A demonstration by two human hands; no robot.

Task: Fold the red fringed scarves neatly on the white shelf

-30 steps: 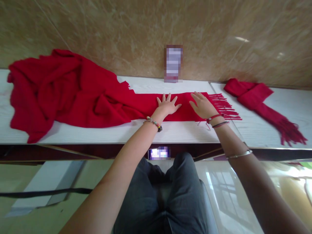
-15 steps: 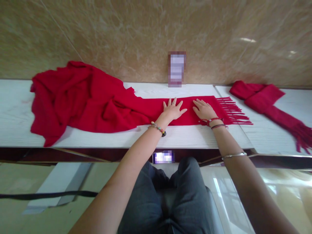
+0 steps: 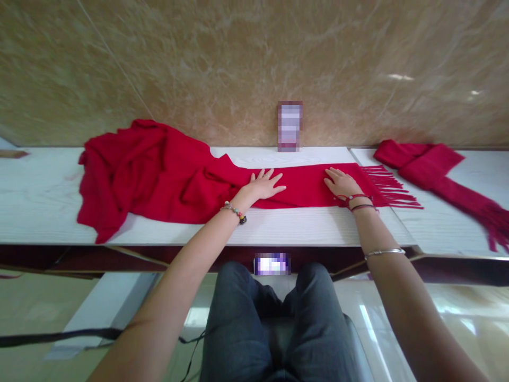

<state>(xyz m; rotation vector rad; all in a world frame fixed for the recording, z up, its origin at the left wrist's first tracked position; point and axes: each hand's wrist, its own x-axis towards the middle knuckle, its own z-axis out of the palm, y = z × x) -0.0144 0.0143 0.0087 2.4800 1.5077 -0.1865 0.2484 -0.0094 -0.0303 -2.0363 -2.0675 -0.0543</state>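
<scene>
A long red scarf (image 3: 306, 185) lies across the white table (image 3: 318, 228). Its right part is flat and ends in a fringe, while its left part is bunched in loose folds. My left hand (image 3: 264, 187) rests open with fingers spread on the scarf, where the flat part meets the folds. Nearer the fringe, my right hand (image 3: 342, 183) lies flat on the cloth, fingers stretched out. Neither hand grips the fabric. A second, darker red scarf (image 3: 427, 167) lies folded over itself at the right, apart from both hands.
Behind the table rises a brown marbled wall (image 3: 222, 63), with a blurred upright card-like object (image 3: 290, 126) against it. Below the table edge is a lit, blurred phone-like screen (image 3: 272, 263). A black strap (image 3: 59, 336) crosses the lower left, near a grey-white panel (image 3: 99, 307).
My left hand has slid left along the scarf, away from my right hand, widening the flat stretch between them. My right hand stays near the fringe. The camera view has shifted slightly.
</scene>
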